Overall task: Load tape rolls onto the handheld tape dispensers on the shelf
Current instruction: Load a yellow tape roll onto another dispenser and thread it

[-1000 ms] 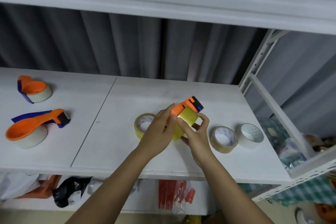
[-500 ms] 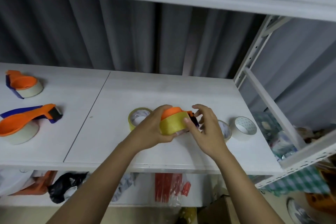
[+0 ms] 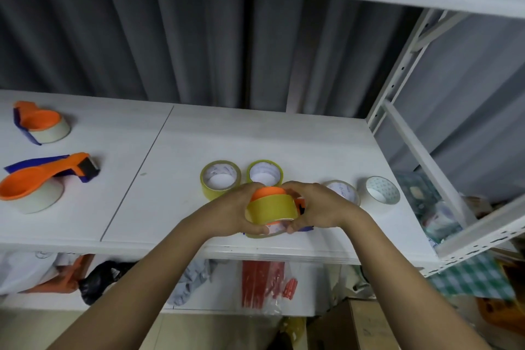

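Two loaded dispensers (image 3: 31,182) lie at the shelf's (image 3: 176,133) left end. At centre front, the left hand (image 3: 230,212) and right hand (image 3: 318,207) clasp a yellow tape roll (image 3: 271,207) seated on an orange dispenser (image 3: 268,193). Seating appears nearly complete; threading the tape end likely follows. Spare rolls (image 3: 382,189) wait behind and rightward.

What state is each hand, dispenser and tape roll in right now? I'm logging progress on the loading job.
Left hand: grips the yellow tape roll.
Right hand: grips the same roll.
Yellow tape roll: seated on the held orange dispenser.
Two orange dispensers on the left: loaded, lying on the shelf.
Two yellowish loose rolls: flat, unloaded.
Clear roll: flat, partly hidden.
White roll: tilted, unloaded.
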Motion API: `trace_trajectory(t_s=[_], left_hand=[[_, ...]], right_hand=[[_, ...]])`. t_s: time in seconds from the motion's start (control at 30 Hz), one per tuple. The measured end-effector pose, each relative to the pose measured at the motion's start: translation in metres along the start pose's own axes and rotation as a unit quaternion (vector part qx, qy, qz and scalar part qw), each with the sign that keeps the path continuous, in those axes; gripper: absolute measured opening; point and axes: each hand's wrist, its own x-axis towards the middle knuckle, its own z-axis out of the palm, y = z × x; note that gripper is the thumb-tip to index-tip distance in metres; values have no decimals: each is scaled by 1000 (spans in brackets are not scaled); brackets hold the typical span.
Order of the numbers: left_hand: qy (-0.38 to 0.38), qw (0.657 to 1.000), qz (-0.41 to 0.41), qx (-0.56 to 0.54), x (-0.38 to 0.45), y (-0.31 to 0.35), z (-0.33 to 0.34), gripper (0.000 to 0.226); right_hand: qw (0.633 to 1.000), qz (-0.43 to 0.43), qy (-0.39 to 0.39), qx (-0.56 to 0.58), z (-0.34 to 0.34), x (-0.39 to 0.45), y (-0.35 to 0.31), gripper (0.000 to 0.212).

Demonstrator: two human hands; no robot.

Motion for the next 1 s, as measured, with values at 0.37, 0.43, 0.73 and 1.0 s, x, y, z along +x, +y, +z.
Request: trace_trajectory(t_s=[0.37,0.43,0.73,1.0], left_hand=[[-5,1000,18,8,3,-5,3,68],[-4,999,18,-31,0,-8,5,65],[293,946,-58,-128,15,1,45,57],[416,906,-28,-67,27,0,52,55]], right_hand=[[999,-4,-8,-33,2,3,4,78],[1000,-5,-9,-5,5,2,7,77],[978,5,42,205,16,-4,13,58],[939,-15,276,203,45,-14,-9,44]])
